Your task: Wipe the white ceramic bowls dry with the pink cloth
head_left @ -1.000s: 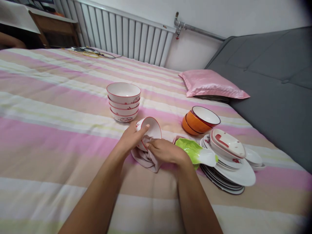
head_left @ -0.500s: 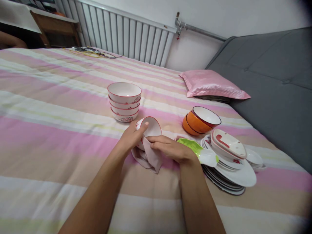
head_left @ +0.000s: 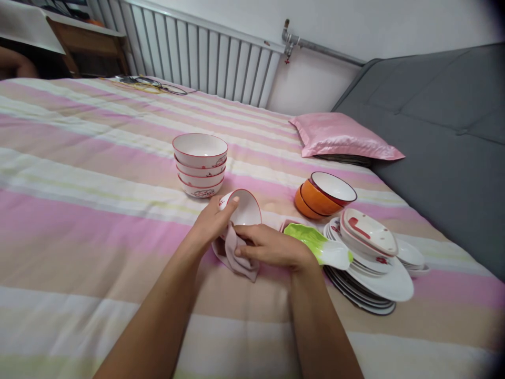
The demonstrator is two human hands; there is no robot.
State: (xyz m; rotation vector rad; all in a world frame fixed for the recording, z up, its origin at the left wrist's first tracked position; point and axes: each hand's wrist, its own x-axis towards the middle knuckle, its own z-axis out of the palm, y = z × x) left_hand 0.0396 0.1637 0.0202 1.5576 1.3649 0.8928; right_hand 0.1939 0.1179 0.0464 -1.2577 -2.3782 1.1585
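A white bowl with a red rim is tilted on its side in front of me. My left hand grips its left edge, thumb over the rim. My right hand pinches a dusty-pink cloth against the near side of the bowl; part of the cloth hangs below onto the bedsheet. Just beyond my left hand stands a stack of several matching white bowls. To the right of my right hand lies a green-and-white leaf-shaped dish.
Orange bowls sit stacked at the right, beside a pile of plates topped by an oval patterned dish. A pink pillow rests by the grey headboard. Cables lie at the bed's far edge. Part of another person shows top left.
My right hand has shifted slightly down and left, folding the cloth against the bowl. The left hand and bowl have stayed almost in place.
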